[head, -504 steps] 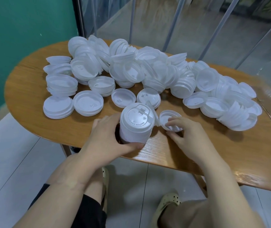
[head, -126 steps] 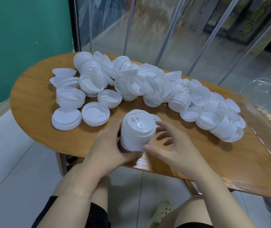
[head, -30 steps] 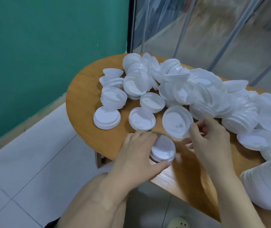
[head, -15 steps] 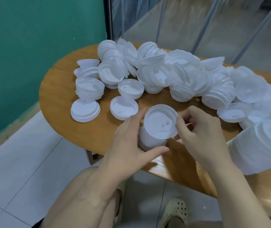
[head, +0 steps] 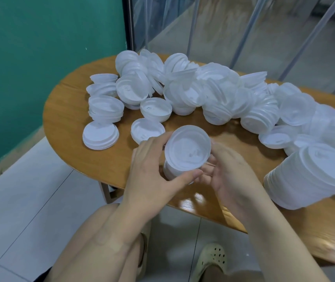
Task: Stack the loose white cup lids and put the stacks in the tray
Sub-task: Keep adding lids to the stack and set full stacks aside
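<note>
A short stack of white lids (head: 187,153) stands near the front edge of the wooden table (head: 109,165), its top lid lying hollow side up. My left hand (head: 152,174) grips the stack from the left, thumb along its front. My right hand (head: 229,176) cups it from the right with curled fingers. A tall finished stack of lids (head: 309,180) leans at the right edge of view. A big pile of loose lids (head: 213,92) covers the far half of the table. The tray is out of view.
Small separate stacks (head: 100,135) and single lids (head: 147,132) sit left of my hands. A green wall (head: 40,58) rises at the left, and clear plastic strip curtains (head: 244,27) hang behind the table. My legs and a beige shoe (head: 211,261) show below the table edge.
The lid that my right hand carried a second ago now sits on top of the small stack. Both hands have closed around that stack. The view has shifted slightly.
</note>
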Action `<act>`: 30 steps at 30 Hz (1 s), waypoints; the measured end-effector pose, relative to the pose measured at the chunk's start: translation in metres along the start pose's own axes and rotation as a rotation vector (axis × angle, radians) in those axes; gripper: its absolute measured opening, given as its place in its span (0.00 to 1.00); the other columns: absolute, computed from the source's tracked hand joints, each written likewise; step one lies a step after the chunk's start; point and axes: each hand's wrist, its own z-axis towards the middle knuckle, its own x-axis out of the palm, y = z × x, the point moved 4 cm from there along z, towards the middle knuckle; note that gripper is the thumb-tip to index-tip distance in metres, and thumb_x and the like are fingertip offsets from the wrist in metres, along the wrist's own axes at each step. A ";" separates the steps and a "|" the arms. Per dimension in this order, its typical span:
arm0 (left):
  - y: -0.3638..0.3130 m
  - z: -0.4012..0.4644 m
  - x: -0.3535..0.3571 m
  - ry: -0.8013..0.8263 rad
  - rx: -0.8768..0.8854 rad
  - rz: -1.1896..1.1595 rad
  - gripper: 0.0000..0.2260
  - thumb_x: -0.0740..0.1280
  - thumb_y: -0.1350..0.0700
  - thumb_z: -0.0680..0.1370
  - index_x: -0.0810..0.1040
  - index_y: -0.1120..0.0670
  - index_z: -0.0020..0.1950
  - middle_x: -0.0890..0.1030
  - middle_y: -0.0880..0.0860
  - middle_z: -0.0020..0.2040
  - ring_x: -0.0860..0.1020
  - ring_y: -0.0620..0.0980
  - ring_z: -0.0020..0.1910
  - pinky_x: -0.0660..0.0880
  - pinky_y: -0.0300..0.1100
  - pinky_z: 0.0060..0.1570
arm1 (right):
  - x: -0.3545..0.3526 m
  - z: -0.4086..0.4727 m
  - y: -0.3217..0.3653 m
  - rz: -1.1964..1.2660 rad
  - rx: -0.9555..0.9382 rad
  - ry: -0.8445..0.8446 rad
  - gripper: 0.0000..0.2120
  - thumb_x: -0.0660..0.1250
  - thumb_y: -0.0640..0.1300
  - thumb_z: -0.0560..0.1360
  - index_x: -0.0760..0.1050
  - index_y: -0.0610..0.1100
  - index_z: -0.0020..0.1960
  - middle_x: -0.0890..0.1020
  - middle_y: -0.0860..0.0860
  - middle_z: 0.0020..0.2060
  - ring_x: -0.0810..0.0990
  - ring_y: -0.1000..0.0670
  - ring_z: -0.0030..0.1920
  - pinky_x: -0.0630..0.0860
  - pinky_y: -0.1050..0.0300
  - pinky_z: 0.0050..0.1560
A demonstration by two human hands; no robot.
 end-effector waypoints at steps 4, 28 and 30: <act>-0.001 0.000 0.001 0.023 0.014 0.009 0.30 0.72 0.31 0.68 0.67 0.34 0.67 0.73 0.31 0.60 0.70 0.35 0.63 0.63 0.31 0.63 | 0.006 -0.002 -0.003 0.062 0.075 0.213 0.27 0.60 0.59 0.79 0.77 0.43 0.69 0.85 0.37 0.56 0.85 0.41 0.51 0.77 0.40 0.61; 0.027 0.002 0.004 0.231 -0.100 0.408 0.32 0.67 0.25 0.62 0.78 0.38 0.61 0.70 0.37 0.49 0.68 0.40 0.54 0.58 0.38 0.59 | -0.006 0.009 -0.017 -1.010 -0.466 -0.047 0.36 0.77 0.60 0.68 0.70 0.57 0.73 0.77 0.62 0.62 0.75 0.59 0.64 0.75 0.52 0.65; 0.026 0.002 0.003 0.232 -0.100 0.404 0.32 0.68 0.25 0.62 0.77 0.38 0.61 0.70 0.37 0.49 0.68 0.40 0.54 0.58 0.38 0.58 | -0.004 0.010 -0.018 -1.015 -0.468 -0.049 0.36 0.77 0.59 0.69 0.70 0.55 0.73 0.77 0.61 0.63 0.75 0.59 0.64 0.74 0.54 0.66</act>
